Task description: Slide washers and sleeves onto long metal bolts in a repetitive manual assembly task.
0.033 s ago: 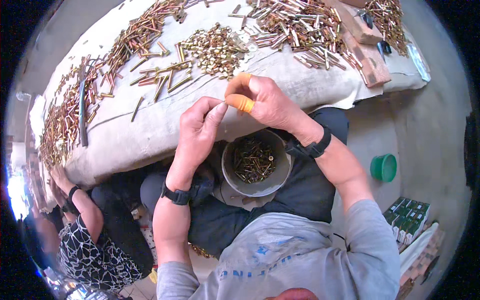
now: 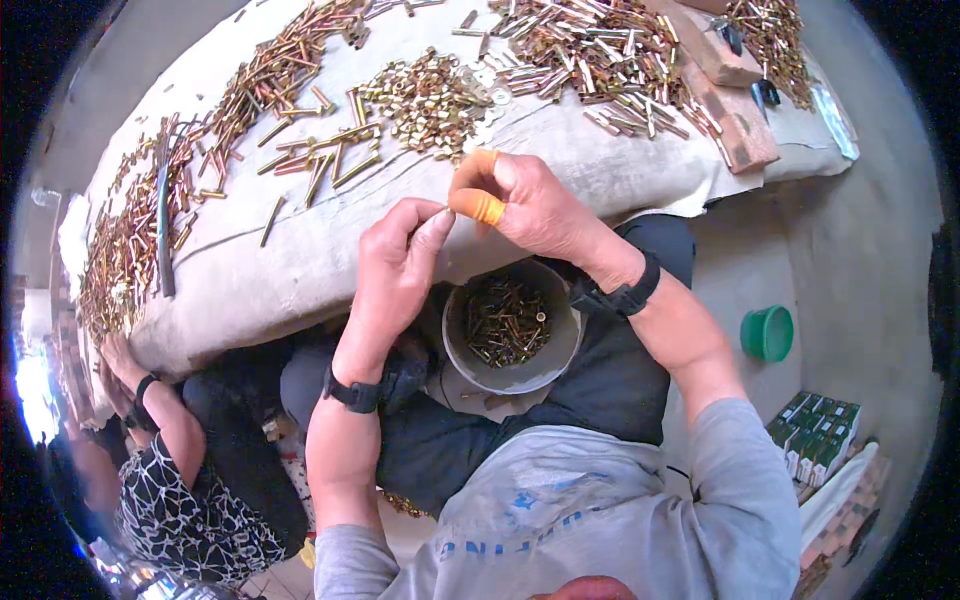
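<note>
1. Grey cloth (image 2: pixel 300 270) is spread over a long work surface that runs across the upper half of the view, and its front edge hangs just beyond the two hands.
2. Brass-coloured metal tubes (image 2: pixel 590 45), resembling empty casings, are heaped on the cloth in several piles; longer ones (image 2: pixel 330 160) lie loose at the middle left, and a mound of short pieces (image 2: pixel 425 100) is seen just above the hands.
3. Dark trousers and a grey sweatshirt are seen below; a co-worker's arm in a patterned sleeve (image 2: pixel 165 480) is visible at the lower left, with a hand (image 2: pixel 120 355) at the cloth's edge.
4. A round grey bowl (image 2: pixel 460 350), part filled with small dark and brassy pieces, is held in the lap directly under the hands.
5. A wooden block (image 2: pixel 735 120) lies on the cloth at the upper right, and a green cup (image 2: pixel 768 333) stands on the floor to the right, above a stack of green boxes (image 2: pixel 815 440).
6. The left hand (image 2: pixel 395 270) is raised over the bowl with thumb and forefinger pressed together; whether a small piece is pinched between them cannot be told.
7. The right hand (image 2: pixel 530 205) is curled just beside it, fingertips meeting the left's, and an orange rubber finger cot (image 2: pixel 480 205) is worn on the thumb. What it grips cannot be told.
</note>
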{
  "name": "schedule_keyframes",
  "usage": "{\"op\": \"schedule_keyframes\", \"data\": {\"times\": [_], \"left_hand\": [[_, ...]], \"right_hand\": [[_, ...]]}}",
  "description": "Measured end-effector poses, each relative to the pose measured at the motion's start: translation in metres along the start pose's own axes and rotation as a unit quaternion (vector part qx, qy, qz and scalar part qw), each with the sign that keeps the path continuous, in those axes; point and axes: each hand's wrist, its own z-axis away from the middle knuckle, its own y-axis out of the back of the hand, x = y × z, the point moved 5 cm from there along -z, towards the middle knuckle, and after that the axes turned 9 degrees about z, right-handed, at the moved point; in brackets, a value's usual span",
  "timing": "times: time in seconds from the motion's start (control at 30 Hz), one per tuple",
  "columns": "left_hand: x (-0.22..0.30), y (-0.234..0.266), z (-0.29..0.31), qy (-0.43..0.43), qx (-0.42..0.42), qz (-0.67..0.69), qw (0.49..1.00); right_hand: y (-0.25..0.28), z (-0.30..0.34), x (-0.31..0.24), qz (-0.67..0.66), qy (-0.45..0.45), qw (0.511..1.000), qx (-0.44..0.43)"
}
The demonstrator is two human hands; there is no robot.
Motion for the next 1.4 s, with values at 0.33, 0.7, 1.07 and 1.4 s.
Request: {"op": "schedule_keyframes", "data": {"times": [0.33, 0.7, 1.07, 1.4], "left_hand": [[-0.004, 0.027, -0.005, -0.065, 0.159, -0.112, 0.979], [-0.005, 0.032, -0.007, -0.095, 0.161, -0.166, 0.968], [-0.012, 0.007, -0.004, 0.019, 0.014, 0.026, 0.999], [-0.013, 0.008, 0.004, 0.146, -0.034, 0.156, 0.976]], "right_hand": [[-0.028, 0.003, 0.020, -0.264, -0.156, 0.942, -0.134], [-0.014, 0.006, 0.003, -0.278, -0.109, 0.953, -0.048], [0.000, 0.000, 0.012, -0.113, -0.111, 0.987, 0.002], [-0.001, 0.005, -0.002, -0.135, -0.051, 0.989, -0.042]]}}
